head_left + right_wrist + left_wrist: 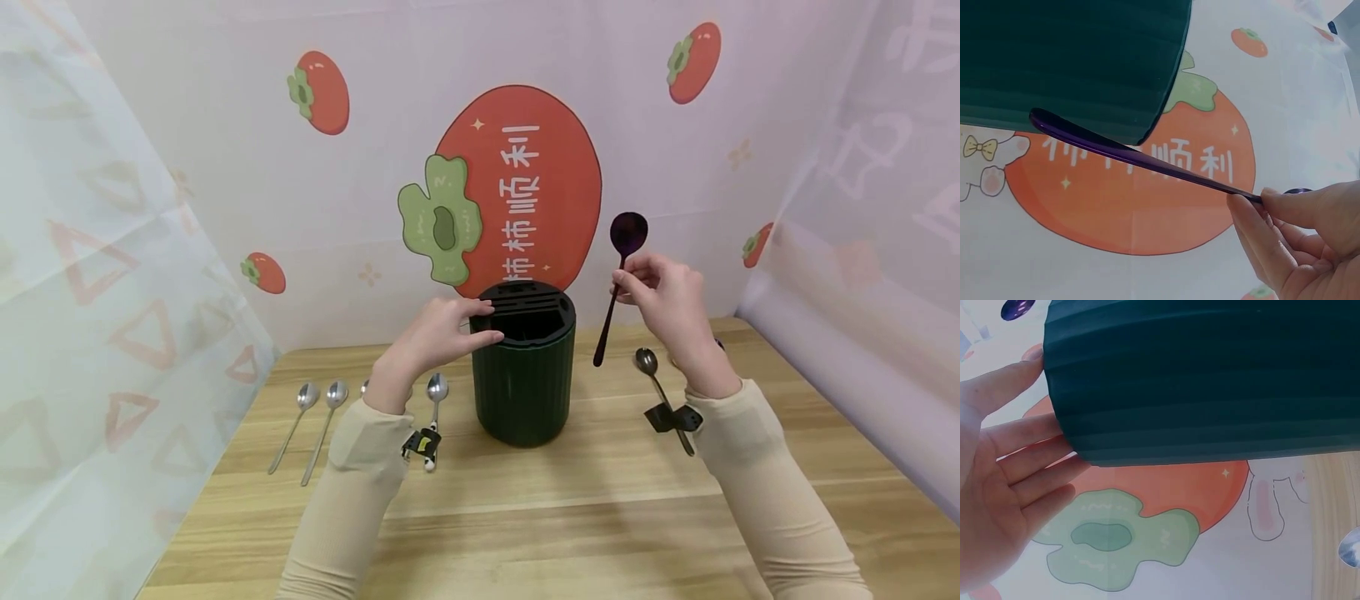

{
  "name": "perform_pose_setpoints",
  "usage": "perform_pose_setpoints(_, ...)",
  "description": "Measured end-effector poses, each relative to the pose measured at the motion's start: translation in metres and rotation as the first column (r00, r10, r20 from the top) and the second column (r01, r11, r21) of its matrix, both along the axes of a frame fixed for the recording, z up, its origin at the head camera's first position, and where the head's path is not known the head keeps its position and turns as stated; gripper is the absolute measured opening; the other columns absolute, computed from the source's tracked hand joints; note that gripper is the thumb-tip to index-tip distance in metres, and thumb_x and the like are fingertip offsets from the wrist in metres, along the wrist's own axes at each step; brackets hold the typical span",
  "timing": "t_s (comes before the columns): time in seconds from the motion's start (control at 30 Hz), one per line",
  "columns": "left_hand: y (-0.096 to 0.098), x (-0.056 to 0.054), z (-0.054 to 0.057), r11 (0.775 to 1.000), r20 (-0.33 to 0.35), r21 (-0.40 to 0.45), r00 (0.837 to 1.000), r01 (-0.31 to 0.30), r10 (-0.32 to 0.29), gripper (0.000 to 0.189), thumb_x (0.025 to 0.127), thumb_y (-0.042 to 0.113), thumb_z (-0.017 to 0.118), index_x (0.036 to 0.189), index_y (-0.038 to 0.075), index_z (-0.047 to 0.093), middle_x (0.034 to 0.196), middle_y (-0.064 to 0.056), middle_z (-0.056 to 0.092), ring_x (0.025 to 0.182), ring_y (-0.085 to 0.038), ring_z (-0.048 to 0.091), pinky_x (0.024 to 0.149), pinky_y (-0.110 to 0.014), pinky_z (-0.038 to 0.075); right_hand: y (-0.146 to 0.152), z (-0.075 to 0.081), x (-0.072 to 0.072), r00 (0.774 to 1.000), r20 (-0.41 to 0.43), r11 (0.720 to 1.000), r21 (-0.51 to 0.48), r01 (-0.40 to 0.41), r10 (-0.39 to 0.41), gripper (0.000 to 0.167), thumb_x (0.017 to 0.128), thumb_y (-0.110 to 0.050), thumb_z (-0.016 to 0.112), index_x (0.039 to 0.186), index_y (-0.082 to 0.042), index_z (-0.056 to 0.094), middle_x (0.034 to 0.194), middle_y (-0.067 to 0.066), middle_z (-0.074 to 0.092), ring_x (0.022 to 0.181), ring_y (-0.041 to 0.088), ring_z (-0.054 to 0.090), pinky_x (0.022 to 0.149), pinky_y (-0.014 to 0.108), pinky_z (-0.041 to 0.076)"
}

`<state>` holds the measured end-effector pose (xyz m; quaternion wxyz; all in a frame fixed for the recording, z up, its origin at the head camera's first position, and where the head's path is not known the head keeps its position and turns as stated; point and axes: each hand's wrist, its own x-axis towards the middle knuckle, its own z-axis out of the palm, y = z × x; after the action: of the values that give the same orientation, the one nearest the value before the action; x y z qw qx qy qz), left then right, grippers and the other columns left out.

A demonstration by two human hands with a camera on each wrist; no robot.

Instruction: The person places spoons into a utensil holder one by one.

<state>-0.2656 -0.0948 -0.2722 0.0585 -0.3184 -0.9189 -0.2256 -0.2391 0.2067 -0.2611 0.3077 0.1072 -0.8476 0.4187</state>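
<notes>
A dark purple spoon [628,233] is pinched near its bowl by my right hand [667,300], bowl up and handle slanting down. In the right wrist view the spoon's handle [1135,158] crosses in front of the dark green ribbed utensil holder [1072,69]. That holder [522,392] stands upright on the table, its black slotted top [525,302] showing several compartments. At its left rim my left hand [442,329] rests with fingers and thumb extended; the left wrist view shows those fingers [1029,456] beside the holder's rim end.
Several silver spoons [335,396] lie on the wooden table [525,517] at left, one with a patterned handle [437,387] nearest the holder. A dark metal spoon [647,361] lies at right, partly behind the wrist strap. A printed cloth [375,100] hangs behind.
</notes>
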Motion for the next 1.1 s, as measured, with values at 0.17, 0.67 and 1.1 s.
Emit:
perform_pose_setpoints(0.17, 0.0, 0.0, 0.0, 1.0, -0.002, -0.001, 1.0, -0.002, 0.002, 0.053, 0.088, 0.044, 0.064, 0.127, 0.009, 0.061, 0.13, -0.003, 0.06, 0.115, -0.02, 0.058, 0.099, -0.038, 0.046, -0.001, 0.006, -0.001, 1.0, -0.022, 0.999, -0.033, -0.012, 0.011, 0.016, 0.09, -0.012, 0.064, 0.092, 0.003, 0.064, 0.087, 0.022, 0.069, 0.062, -0.01, 0.06, 0.061, 0.008, 0.05)
perform_pose_setpoints(0.67, 0.0, 0.0, 0.0, 1.0, 0.002, -0.001, 1.0, 0.0, 0.0, 0.054, 0.088, 0.044, 0.064, 0.129, 0.008, 0.06, 0.132, -0.003, 0.06, 0.112, -0.019, 0.058, 0.098, -0.037, 0.047, -0.011, 0.026, -0.003, 0.995, -0.101, 0.999, 0.044, 0.021, -0.017, 0.018, 0.09, -0.018, 0.065, 0.093, 0.0, 0.065, 0.086, 0.016, 0.071, 0.062, -0.018, 0.055, 0.06, 0.004, 0.047)
perform_pose_setpoints(1.1, 0.0, 0.0, -0.001, 1.0, -0.019, -0.01, 1.0, -0.007, 0.007, 0.053, 0.088, 0.045, 0.064, 0.127, 0.01, 0.061, 0.131, -0.001, 0.06, 0.109, -0.018, 0.06, 0.098, -0.037, 0.046, -0.018, 0.045, -0.006, 0.993, -0.119, 1.0, 0.018, -0.015, 0.017, 0.018, 0.09, -0.016, 0.065, 0.093, 0.002, 0.066, 0.085, 0.017, 0.07, 0.062, -0.013, 0.058, 0.061, 0.008, 0.05)
